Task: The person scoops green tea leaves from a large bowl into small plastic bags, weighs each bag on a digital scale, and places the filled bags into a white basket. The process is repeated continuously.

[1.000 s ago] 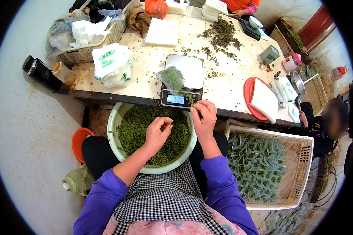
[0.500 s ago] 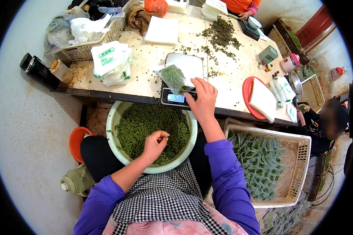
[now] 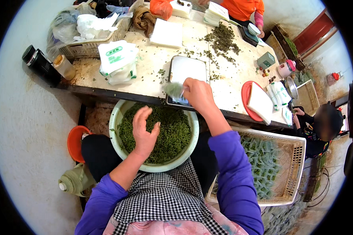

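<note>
My right hand [image 3: 200, 94] is closed on the gathered top of a small clear plastic bag [image 3: 173, 90] with green bits inside. The bag is tilted sideways and blurred, held over the near end of a digital scale [image 3: 187, 69], whose display it and the hand partly cover. The scale's plate is bare. Below, my left hand [image 3: 144, 132] hovers with spread fingers over a pale round basin [image 3: 114, 137]. Small green buds or peppercorn-like grains [image 3: 174, 135] fill that basin, which rests at my lap.
At right stands a plastic crate [image 3: 288, 168] with rows of filled bags. Along the table [image 3: 231, 92] are stacked bags [image 3: 115, 62], a red tray [image 3: 246, 93] and a dark heap of grains [image 3: 222, 39]. Another person [image 3: 245, 9] sits across; one more [image 3: 321, 129] is at far right.
The bag has come off the scale plate, lifted toward me by my right hand, which now grips its top. My left hand has opened from a pinch and moved up and left.
</note>
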`<state>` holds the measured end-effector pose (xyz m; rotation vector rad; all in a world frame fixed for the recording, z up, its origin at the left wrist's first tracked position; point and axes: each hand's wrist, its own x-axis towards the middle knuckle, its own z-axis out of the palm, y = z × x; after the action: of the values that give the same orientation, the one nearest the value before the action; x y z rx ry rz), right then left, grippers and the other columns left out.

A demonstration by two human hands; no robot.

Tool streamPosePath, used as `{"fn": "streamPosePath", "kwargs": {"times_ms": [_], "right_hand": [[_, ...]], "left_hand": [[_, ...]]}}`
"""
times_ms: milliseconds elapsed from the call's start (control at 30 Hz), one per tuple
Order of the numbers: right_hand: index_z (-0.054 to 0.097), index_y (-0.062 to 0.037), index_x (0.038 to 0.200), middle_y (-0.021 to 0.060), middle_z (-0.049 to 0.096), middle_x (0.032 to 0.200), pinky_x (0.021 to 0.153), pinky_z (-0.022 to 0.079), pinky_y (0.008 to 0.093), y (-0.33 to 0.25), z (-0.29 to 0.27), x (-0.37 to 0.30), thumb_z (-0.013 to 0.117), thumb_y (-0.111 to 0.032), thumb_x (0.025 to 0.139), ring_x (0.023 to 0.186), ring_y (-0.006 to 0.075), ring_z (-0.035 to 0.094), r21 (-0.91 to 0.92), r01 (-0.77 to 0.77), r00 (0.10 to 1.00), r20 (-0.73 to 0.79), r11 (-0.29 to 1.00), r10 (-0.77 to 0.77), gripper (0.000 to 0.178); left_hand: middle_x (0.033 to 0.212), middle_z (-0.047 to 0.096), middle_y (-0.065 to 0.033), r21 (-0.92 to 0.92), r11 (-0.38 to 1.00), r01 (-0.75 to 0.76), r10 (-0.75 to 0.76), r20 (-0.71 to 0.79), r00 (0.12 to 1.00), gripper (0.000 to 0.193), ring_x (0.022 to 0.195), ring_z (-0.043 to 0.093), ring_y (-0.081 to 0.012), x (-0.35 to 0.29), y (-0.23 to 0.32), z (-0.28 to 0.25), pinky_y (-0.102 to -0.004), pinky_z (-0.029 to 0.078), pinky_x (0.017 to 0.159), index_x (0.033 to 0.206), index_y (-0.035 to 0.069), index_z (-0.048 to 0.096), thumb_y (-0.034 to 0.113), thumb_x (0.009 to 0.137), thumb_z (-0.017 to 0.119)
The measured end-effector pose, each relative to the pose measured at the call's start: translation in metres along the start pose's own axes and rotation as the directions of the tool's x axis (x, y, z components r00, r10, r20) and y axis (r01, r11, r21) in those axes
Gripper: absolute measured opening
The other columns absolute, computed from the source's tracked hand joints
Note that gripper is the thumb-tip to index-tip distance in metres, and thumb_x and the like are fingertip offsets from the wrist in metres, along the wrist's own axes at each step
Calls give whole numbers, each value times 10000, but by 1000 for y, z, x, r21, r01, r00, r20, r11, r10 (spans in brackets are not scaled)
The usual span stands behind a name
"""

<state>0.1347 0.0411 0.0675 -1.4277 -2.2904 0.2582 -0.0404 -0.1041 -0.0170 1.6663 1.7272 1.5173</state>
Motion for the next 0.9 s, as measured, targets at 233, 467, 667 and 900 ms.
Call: {"fn": "streamPosePath", "kwargs": {"times_ms": [233, 467, 667, 900], "right_hand": [[624, -81, 794, 108, 685, 781, 764, 522, 425, -61, 7, -68, 688, -241, 786, 779, 326, 676, 31, 65, 838, 542, 997, -72, 172], [746, -140, 950, 17, 733, 943, 1096, 245, 621, -66, -20, -112, 706, -471, 830, 1268, 295, 526, 115, 349, 817, 450, 930, -362, 354], [718, -169, 1141, 75, 716, 1114, 1117, 147, 707, -56, 4, -135, 709, -554, 779, 1395, 371, 396, 85, 319, 675, 679, 944, -289, 529], [717, -179, 1020, 94, 703, 1123, 1101, 131, 735, -24, 59, -162, 733, -392, 778, 1389, 381, 396, 270, 99, 717, 648, 958, -257, 323]], "left_hand": [[1130, 675, -190, 129, 965, 228, -262, 465, 846, 689, 980, 683, -346, -42, -7, -17, -423, 556, 817, 1336, 95, 522, 95, 702, 792], [1079, 681, -207, 26, 938, 346, -303, 550, 779, 632, 934, 692, -357, -69, -19, -29, -403, 556, 770, 1308, 71, 525, 110, 729, 775], [1072, 680, -185, 90, 970, 226, -236, 575, 783, 612, 938, 696, -336, -74, -8, -20, -402, 560, 794, 1248, 38, 560, 83, 689, 803], [1114, 670, -188, 237, 961, 139, -253, 566, 785, 548, 996, 670, -349, -95, -29, 4, -421, 545, 836, 1160, 20, 616, 154, 683, 851]]}}
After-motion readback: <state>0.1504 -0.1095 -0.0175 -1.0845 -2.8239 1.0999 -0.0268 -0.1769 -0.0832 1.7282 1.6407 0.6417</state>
